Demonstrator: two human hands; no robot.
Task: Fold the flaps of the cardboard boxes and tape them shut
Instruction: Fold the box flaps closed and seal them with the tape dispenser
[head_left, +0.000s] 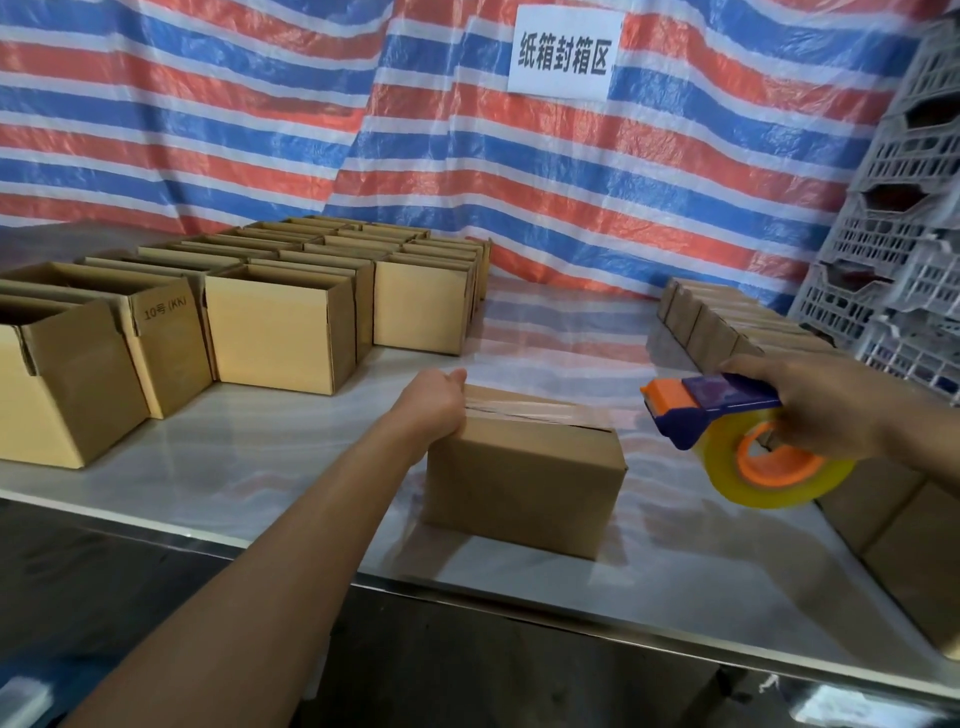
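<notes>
A: Box, where?

B: Closed, flaps down. It sits on the surface near the front edge, mid-view. A clear tape strip lies along the top seam, wrinkled toward the left end.

A: Orientation?

B: The long axis runs left to right, roughly along the surface's front edge, with the right end a little nearer the person. Seam and tape follow that axis. One long side faces the person.

A: Hands?

B: Left hand is on the box's left end, thumb on top, fingers curled down over the edge, gripping it. Right hand is wrapped round the tape dispenser, held in the air to the right of the box and clear of it, cutter end pointing back at it.

A: Step?

B: Looks like the tail of taping this one. Cannot tell whether the strip is cut free. The next move likely calls for pressing the strip's right end down over the edge. After that, shift the box toward the closed boxes at right and draw one from the open boxes at left.
</notes>
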